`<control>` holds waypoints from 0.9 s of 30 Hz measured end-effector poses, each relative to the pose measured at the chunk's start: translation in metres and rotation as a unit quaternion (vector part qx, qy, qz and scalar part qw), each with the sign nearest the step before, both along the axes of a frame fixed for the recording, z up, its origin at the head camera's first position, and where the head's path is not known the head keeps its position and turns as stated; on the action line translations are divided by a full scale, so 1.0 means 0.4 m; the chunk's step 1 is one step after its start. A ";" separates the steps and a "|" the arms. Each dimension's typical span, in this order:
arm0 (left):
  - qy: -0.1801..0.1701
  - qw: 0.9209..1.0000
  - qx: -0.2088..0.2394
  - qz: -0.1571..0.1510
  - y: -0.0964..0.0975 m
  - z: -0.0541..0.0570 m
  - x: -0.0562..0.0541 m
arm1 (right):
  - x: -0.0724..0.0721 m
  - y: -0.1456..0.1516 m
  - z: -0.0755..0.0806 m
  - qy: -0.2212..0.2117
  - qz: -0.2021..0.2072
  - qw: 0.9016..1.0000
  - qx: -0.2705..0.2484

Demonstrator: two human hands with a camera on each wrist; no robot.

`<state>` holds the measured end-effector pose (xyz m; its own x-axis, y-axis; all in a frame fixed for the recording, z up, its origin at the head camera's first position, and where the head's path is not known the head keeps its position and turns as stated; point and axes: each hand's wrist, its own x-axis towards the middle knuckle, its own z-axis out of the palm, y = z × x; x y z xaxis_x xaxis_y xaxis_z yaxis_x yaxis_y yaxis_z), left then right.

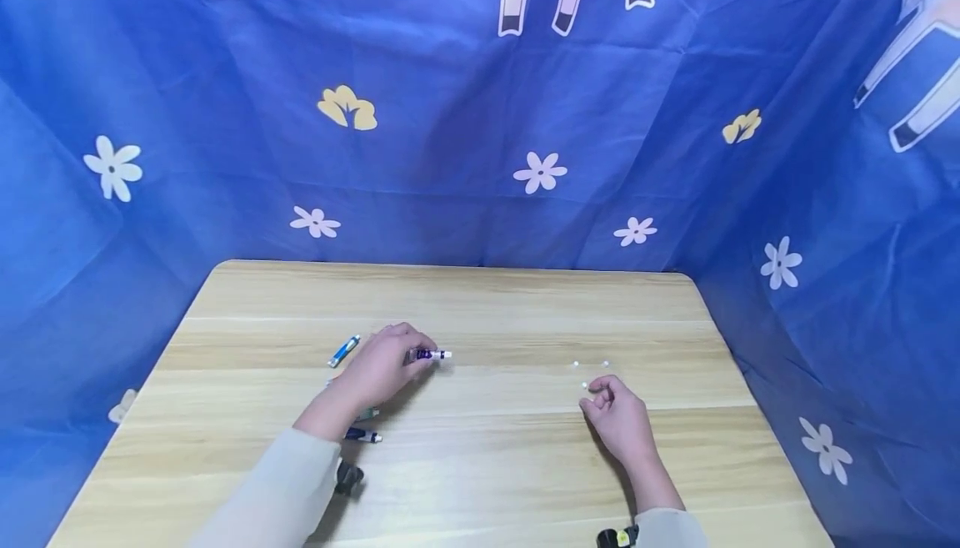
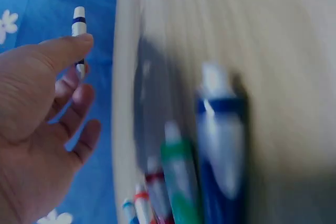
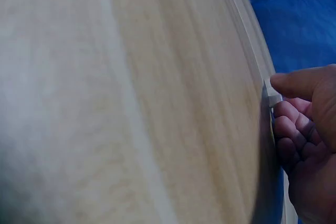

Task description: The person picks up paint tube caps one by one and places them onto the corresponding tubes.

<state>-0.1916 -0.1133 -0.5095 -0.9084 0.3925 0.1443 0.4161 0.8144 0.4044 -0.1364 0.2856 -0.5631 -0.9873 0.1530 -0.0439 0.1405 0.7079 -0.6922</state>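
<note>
My left hand (image 1: 386, 364) pinches a small paint tube (image 1: 433, 354) with a white end and a dark purple band, held above the table. In the left wrist view the paint tube (image 2: 79, 24) points upward between thumb and fingers. Several similar tubes lie below and beside that hand, among them a dark blue tube (image 2: 223, 150), a green tube (image 2: 179, 177) and a light blue tube (image 1: 344, 351). My right hand (image 1: 622, 423) is low over the table with loosely curled fingers. A small white piece (image 1: 585, 384) sits right by its fingertips, and its thumb is apart from the fingers.
Two more small white pieces, one (image 1: 576, 363) and another (image 1: 606, 363), lie just beyond the right hand. The wooden table (image 1: 480, 481) has blue patterned cloth (image 1: 450, 139) hanging behind it and at both sides.
</note>
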 end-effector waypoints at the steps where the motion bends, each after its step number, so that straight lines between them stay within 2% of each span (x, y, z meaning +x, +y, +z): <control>1: -0.020 1.000 0.007 -0.002 0.007 -0.005 -0.018 | -0.001 0.001 -0.003 -0.001 -0.001 1.000 0.000; 3: -0.048 0.999 0.015 -0.007 0.024 -0.014 -0.053 | -0.003 0.003 -0.007 0.002 -0.003 1.000 -0.002; 8: -0.054 0.998 -0.002 -0.016 0.071 -0.025 -0.132 | -0.008 0.000 -0.020 0.019 -0.004 1.000 0.000; 12: -0.066 0.998 -0.009 -0.014 0.105 -0.029 -0.186 | -0.009 -0.002 -0.025 0.024 -0.006 1.000 0.002; 15: -0.087 0.996 0.000 -0.005 0.109 -0.037 -0.213 | -0.014 -0.008 -0.023 0.020 -0.007 1.000 -0.001; 20: -0.114 0.993 0.033 0.003 0.113 -0.053 -0.237 | -0.019 -0.010 -0.018 0.020 -0.006 1.000 -0.001; 27: -0.122 0.991 0.043 0.014 0.131 -0.062 -0.242 | -0.020 -0.003 -0.014 0.019 -0.011 1.000 0.004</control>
<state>-0.2886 -0.0609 -0.5343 -0.9303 0.3634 -0.0499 0.2756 0.7821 0.5589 -0.1443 0.2845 -0.5687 -0.9846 0.1747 -0.0058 0.1303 0.7110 -0.6910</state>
